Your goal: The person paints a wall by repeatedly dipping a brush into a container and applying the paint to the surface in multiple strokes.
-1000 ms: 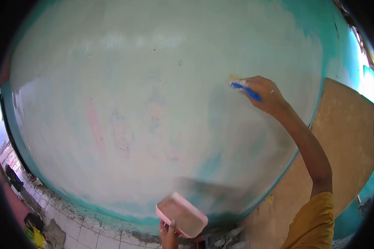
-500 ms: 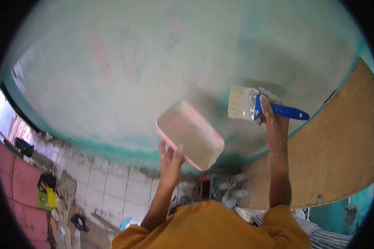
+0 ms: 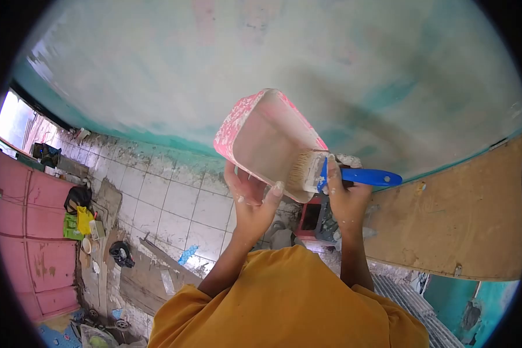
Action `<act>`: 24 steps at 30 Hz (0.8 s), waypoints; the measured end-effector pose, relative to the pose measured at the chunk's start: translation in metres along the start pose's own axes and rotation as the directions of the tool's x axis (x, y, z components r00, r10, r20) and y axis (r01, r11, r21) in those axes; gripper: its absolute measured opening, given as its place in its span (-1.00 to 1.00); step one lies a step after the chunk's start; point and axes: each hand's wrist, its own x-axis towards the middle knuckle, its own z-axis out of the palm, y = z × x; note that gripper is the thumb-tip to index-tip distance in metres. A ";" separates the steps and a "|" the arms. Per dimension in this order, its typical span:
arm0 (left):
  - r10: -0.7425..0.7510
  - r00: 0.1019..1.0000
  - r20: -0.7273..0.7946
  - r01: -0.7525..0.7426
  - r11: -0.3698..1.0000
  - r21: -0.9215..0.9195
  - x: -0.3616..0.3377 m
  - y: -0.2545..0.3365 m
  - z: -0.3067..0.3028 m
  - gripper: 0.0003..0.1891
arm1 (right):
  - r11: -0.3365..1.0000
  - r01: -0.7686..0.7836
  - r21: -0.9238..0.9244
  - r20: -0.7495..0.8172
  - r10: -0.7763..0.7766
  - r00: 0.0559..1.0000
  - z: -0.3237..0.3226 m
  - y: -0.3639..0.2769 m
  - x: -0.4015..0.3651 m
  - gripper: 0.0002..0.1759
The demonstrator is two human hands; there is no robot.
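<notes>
My left hand grips a pink plastic tub smeared with white, its thumb over the near rim and fingers underneath. The tub is tilted, and a thin greyish-white coating or liquid shows inside it. In my right hand is a wide paintbrush with a blue handle and pale bristles. The bristles lie inside the tub's right end, against its inner side. White splotches mark both hands. Beyond them stands a wall with patchy whitish paint over turquoise.
A brown wooden panel leans at the right. Dirty white floor tiles lie below left, with boards, a black bag and a yellow bag. A red-framed object stands under the tub. Pink panels line the left.
My right hand has brought the paintbrush down and left, from near the wall into the tub. The tub has risen slightly and tilted, and the view has shifted lower.
</notes>
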 end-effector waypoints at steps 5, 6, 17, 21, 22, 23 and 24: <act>0.082 0.997 0.014 -0.083 0.994 0.076 -0.012 0.004 -0.036 -0.02 | 0.977 0.175 -0.120 0.047 -0.170 0.984 0.031 0.013 -0.022 -0.80; 0.083 0.996 -0.012 -0.082 0.994 0.079 -0.014 0.007 -0.041 -0.03 | 0.969 0.213 -0.122 0.046 -0.209 0.977 0.036 0.013 -0.027 -0.81; -0.018 0.985 -0.171 0.019 1.000 0.003 -0.017 0.036 -0.071 -0.19 | 0.971 0.223 -0.089 -0.071 -0.229 0.971 0.056 -0.008 -0.038 -0.86; -0.104 0.974 -0.201 0.103 0.995 -0.014 -0.017 0.043 -0.090 -0.21 | 0.951 0.305 -0.057 -0.115 -0.309 0.944 0.066 0.002 -0.029 -0.84; -0.120 0.970 -0.211 0.115 0.993 -0.033 -0.014 0.044 -0.093 -0.21 | 0.963 0.268 0.031 -0.122 -0.262 0.957 0.067 0.007 -0.022 -0.82; -0.123 0.968 -0.221 0.115 0.992 -0.052 -0.013 0.044 -0.095 -0.21 | 0.944 0.325 0.047 -0.143 -0.316 0.938 0.068 0.006 -0.016 -0.82; -0.125 0.965 -0.229 0.112 0.991 -0.071 -0.011 0.043 -0.098 -0.20 | 0.959 0.245 0.144 -0.154 -0.223 0.962 0.070 0.003 -0.012 -0.83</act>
